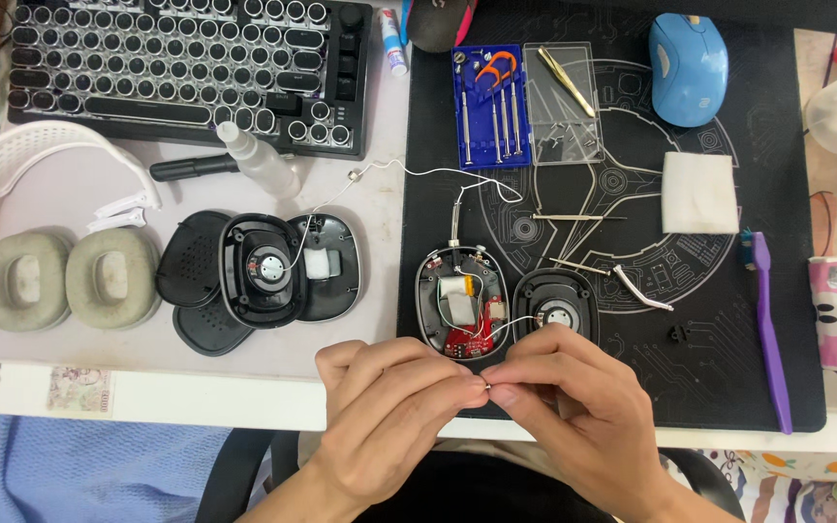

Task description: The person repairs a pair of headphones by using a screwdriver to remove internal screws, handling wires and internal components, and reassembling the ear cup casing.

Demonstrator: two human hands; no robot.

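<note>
Both hands meet at the near edge of the black printed desk mat (728, 320). Left hand (385, 412) mostly curled, thumb and forefinger pinched together; right hand (573, 402) likewise curled with its fingertips pressed against the left's. Between the pinches sits something tiny and pale, too small to tell, with a thin white wire (409, 172) seeming to run toward it.

Just beyond the fingers lies an opened grey oval earcup shell (461, 300) showing a red circuit board and a silver battery pack, touching a black oval speaker driver plate (556, 302) to its right. A small metal hinge rod stands out from the shell's top edge.

Further left on the pale table, a second dismantled earcup stack of black plates (262, 269), two grey-green ear cushions (68, 278), and a white perforated headband (41, 155). A clear spray bottle (256, 160) lies in front of a black round-key keyboard (186, 63).

On the mat: blue precision screwdriver case (489, 107) with its clear lid open, gold tweezers (566, 80), blue computer mouse (688, 68), white folded cloth pad (699, 192), purple toothbrush (769, 329) at the right edge
</note>
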